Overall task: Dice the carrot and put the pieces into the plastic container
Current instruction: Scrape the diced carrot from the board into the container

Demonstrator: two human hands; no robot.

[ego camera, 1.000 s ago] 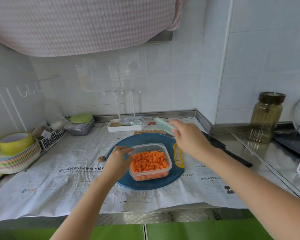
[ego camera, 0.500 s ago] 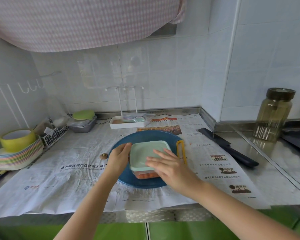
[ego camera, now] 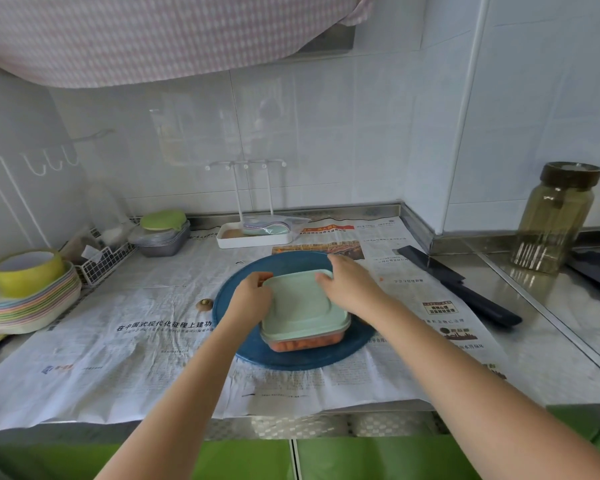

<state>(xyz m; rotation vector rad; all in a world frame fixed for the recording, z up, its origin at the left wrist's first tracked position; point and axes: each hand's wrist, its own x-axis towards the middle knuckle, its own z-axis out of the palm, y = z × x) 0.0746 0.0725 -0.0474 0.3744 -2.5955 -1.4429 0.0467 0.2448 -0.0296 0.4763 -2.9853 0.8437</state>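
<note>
A clear plastic container full of orange diced carrot stands on a round blue cutting board. A pale green lid lies on top of it. My left hand holds the lid's far left corner, fingers curled over the edge. My right hand presses on the lid's far right corner, with the fingers bent over the rim. Only the carrot along the near wall shows under the lid.
A black knife lies on the newspaper to the right. A brownish glass jar stands far right. Stacked coloured plates with a yellow bowl sit far left, a wire basket, lidded tubs and a white tray along the wall.
My right hand brought the green lid down onto the container, then slid from its near edge to its far right corner. My left hand moved up onto the far left corner.
</note>
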